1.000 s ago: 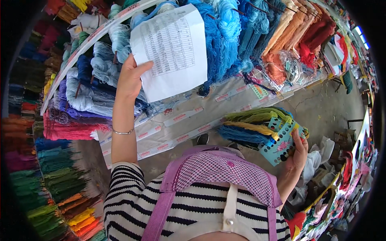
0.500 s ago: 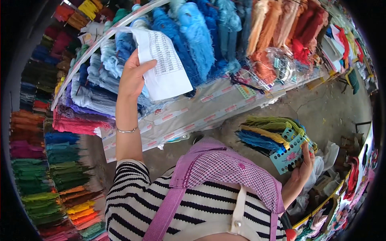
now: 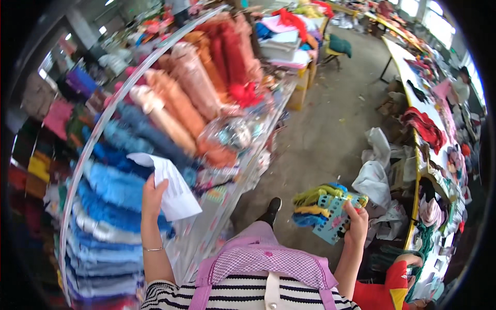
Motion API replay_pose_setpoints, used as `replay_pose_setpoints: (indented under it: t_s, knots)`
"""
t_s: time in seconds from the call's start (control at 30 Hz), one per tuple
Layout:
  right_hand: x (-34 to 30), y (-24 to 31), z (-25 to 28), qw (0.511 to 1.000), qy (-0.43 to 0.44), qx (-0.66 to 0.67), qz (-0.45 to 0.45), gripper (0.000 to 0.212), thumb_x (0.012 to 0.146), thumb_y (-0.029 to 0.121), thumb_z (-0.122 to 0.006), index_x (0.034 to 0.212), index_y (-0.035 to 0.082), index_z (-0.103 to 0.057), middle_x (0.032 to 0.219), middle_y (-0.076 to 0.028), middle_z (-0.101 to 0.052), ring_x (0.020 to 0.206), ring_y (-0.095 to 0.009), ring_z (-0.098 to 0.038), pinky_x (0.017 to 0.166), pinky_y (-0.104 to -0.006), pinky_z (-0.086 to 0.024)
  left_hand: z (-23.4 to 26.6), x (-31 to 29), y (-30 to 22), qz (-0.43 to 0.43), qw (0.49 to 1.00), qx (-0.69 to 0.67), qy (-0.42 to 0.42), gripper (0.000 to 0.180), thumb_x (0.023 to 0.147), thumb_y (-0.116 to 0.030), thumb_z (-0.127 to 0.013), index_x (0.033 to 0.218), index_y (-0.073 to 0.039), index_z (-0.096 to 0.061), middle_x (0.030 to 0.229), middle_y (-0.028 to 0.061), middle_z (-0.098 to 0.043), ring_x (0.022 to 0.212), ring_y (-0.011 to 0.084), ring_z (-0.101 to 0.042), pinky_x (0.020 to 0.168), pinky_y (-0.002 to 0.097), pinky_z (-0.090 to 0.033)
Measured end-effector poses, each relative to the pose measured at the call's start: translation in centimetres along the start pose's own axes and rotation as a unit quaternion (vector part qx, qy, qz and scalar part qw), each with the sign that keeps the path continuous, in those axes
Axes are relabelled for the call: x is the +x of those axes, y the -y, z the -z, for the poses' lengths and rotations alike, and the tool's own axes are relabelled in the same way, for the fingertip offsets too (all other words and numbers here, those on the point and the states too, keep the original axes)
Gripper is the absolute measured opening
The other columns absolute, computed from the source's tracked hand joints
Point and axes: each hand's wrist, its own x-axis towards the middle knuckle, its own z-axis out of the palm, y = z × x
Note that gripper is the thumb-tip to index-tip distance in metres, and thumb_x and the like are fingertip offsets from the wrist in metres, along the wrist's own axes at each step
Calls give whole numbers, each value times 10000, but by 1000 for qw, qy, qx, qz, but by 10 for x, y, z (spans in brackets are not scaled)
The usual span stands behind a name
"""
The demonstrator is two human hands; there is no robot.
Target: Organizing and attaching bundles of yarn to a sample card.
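My left hand grips a white paper sheet by its left edge, above a rack of yarn. Blue hanks of yarn lie beneath and around that hand. Out to the right, my right hand is closed on a light-blue card with rows of holes. Yellow-green thread and blue thread hang from the card toward its left. My fingertips on the card show only in part.
Orange and red hanks fill the rack's far part, beside a clear plastic bag. Concrete floor runs between the rack and a long table at right. White sacks and boxes lie along that side. My dark shoe stands on the floor.
My view has swung right along the rack, bringing the aisle and right-hand table into sight. Both hands keep hold of the paper and the card; the paper is now tilted and blurred.
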Motion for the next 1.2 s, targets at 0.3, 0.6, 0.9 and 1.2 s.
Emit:
replay_pose_setpoints:
  t_s: [0.3, 0.6, 0.9, 1.2]
  knots:
    - [113, 64, 62, 986, -158, -3, 48, 99, 858, 74, -650, 915, -2, -622, 840, -28, -653, 733, -100, -606, 677, -241, -456, -189, 198, 39, -169, 873, 446, 100, 291, 827, -179, -603, 1034, 24, -620, 905, 203, -667, 839, 345, -645, 756, 405, -493]
    - [264, 108, 91, 960, -264, 82, 46, 75, 876, 66, -633, 912, 3, -616, 834, -44, -656, 716, -106, -619, 642, -245, -485, -545, 296, 18, -258, 769, 347, 470, 242, 833, -245, -571, 1004, -105, -668, 932, 186, -656, 897, 357, -630, 788, 440, -488]
    - [492, 224, 124, 980, -190, 52, 29, 95, 866, 87, -649, 910, 5, -628, 827, -12, -647, 730, -79, -593, 674, -226, -444, -733, 412, -12, -131, 804, 294, 500, 353, 809, -242, -638, 1063, 4, -631, 931, 162, -681, 845, 246, -653, 773, 347, -487]
    - [736, 339, 143, 986, -156, 20, 57, 158, 856, 72, -656, 996, 4, -634, 907, -43, -674, 776, -102, -621, 712, -236, -473, -855, 537, 6, -11, 967, 160, 197, 300, 837, -149, -628, 1076, 33, -626, 939, 115, -688, 845, 189, -645, 770, 327, -493]
